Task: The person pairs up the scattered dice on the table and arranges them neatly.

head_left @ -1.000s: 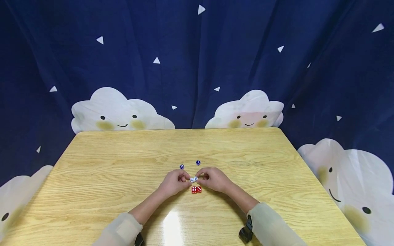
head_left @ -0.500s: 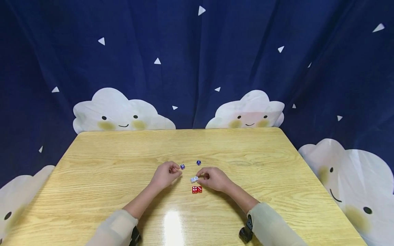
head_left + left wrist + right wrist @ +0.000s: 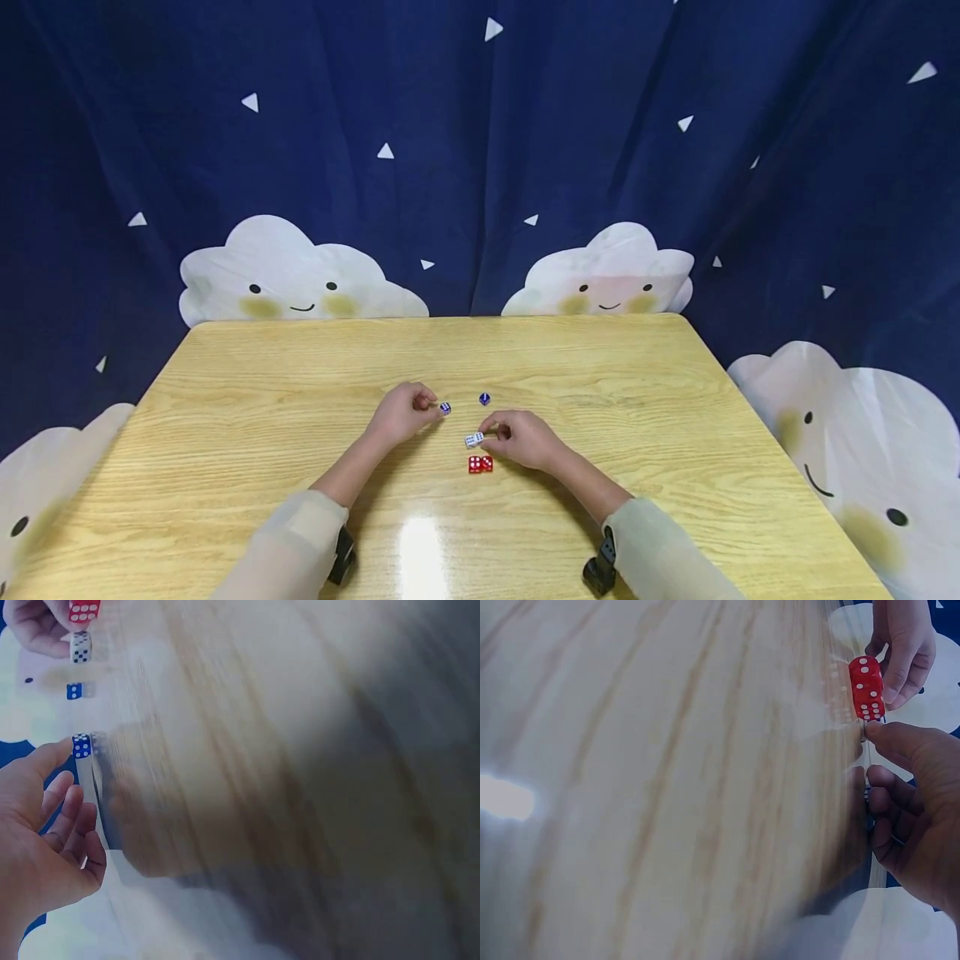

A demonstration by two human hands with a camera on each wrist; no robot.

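Note:
My left hand (image 3: 406, 412) has its thumb and forefinger at the left blue die (image 3: 446, 408), with the thumb tip right beside it in the left wrist view. Its other fingers curve loosely. My right hand (image 3: 522, 437) pinches the right one of two white dice (image 3: 470, 441), which sit side by side. In the right wrist view, the red dice (image 3: 867, 686) cover the white ones, and my right thumb shows just below them. Back from the white pair lies a second blue die (image 3: 484, 399), apart from both hands.
Two red dice (image 3: 481, 464) lie together in front of the white pair. The wooden table (image 3: 300, 358) ends at a dark blue curtain (image 3: 450, 150) with clouds. Each wrist carries a black camera (image 3: 598, 575). Light glares off the tabletop near its front.
My left hand has left the white dice and moved back and left to the left blue die. The right hand has stayed at the white pair. The dice have kept their places.

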